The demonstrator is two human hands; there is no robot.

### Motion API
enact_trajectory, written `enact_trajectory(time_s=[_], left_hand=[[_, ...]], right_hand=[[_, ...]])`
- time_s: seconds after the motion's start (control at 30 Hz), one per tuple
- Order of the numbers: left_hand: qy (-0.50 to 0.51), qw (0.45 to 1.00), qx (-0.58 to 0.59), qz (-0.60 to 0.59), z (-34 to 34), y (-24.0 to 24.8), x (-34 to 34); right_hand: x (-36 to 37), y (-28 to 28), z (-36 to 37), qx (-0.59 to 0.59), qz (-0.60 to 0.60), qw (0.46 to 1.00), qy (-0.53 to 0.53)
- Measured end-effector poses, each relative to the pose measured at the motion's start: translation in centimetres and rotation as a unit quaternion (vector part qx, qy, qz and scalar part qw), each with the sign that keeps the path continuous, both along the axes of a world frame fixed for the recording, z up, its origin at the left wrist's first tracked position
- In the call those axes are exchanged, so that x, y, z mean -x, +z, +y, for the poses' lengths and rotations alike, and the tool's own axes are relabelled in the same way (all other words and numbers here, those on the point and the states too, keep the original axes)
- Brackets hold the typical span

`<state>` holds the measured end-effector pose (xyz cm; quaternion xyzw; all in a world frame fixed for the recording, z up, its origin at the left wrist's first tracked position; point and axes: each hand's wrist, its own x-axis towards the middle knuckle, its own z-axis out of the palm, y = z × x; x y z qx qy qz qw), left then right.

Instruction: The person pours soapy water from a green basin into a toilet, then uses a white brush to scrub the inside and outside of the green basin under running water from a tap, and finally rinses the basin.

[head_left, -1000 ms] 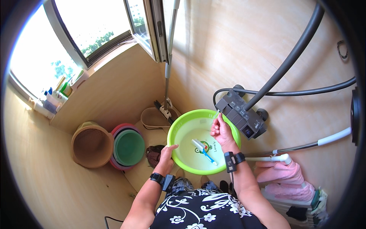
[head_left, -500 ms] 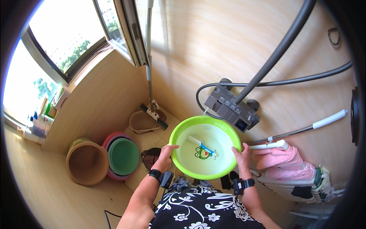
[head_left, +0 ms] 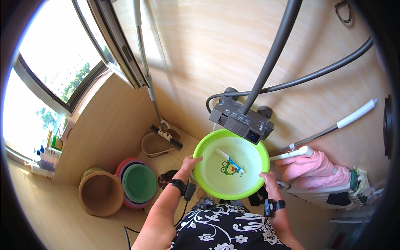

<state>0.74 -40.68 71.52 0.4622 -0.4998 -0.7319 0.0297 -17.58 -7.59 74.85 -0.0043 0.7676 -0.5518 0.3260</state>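
Evidently light, rigid lime-green plastic basin point(head_left: 233, 166): left hand point(head_left: 191, 163) grips rim at nine o'clock, right hand point(head_left: 268, 181) at four.

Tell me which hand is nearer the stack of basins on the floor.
Left. The left hand grips the green basin's rim on the side facing the stacked basins; the right hand holds the opposite rim.

The person wears a black garment point(head_left: 233, 227) printed with white flowers and curling leaves, and both forearms are bare of sleeves. A black band with a small dark unit sits on the left wrist point(head_left: 180, 186), a thin dark cable hanging below it. The right wrist point(head_left: 275, 204) carries a similar black band.
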Motion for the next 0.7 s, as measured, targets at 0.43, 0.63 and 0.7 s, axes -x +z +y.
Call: enact_trajectory(time_s=[0.43,0.63,0.7], left_hand=[[-0.279,0.751,0.597,-0.028,-2.7,1.8,12.4],[-0.219,0.838,0.497,-0.06,-3.1,2.8,15.2],[-0.21,0.836,0.501,-0.072,-4.1,3.5,14.0]], right_hand=[[-0.6,0.9,-1.6,0.054,-0.01,0.997,-0.049],[-1.8,-1.0,-3.1,0.126,-0.095,0.98,-0.122],[-2.3,-1.6,-3.6,0.123,-0.097,0.979,-0.128]])
